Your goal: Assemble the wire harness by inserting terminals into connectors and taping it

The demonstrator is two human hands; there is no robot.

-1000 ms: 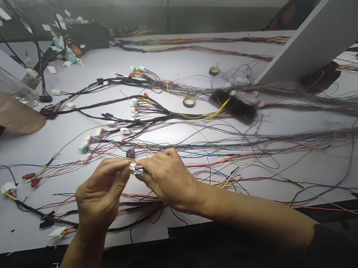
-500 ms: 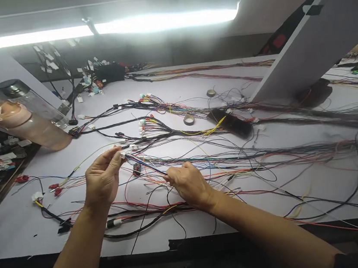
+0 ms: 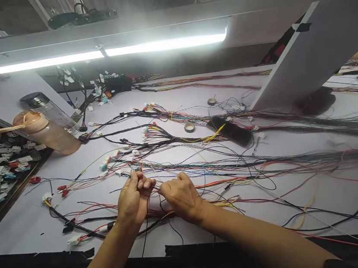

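My left hand [image 3: 133, 204] is closed in a pinch on a thin bundle of wires, with the palm turned up. A small white connector [image 3: 118, 173] pokes out past its fingertips at the wires' end. Just to the right, my right hand [image 3: 181, 198] is wrapped in a fist round the same bundle. A short length of dark wires [image 3: 155, 187] shows between the two hands. Behind them lie several white and teal connectors [image 3: 106, 162] on thin coloured wires. A black-sleeved harness branch [image 3: 58, 216] with a white plug runs left of my left hand.
Long wire bundles [image 3: 286, 157] stretch across the white table to the right. A black phone [image 3: 231, 131] and a tape roll [image 3: 189, 127] lie among them. Two bottles, one peach [image 3: 51, 134], lean near a connector bin [image 3: 6, 159]. An upright panel [image 3: 313, 56] stands at right.
My left hand has slid off the white connector and along the wires, closer to my right hand. The right hand still grips the bundle. The view has tilted up and shifted left.
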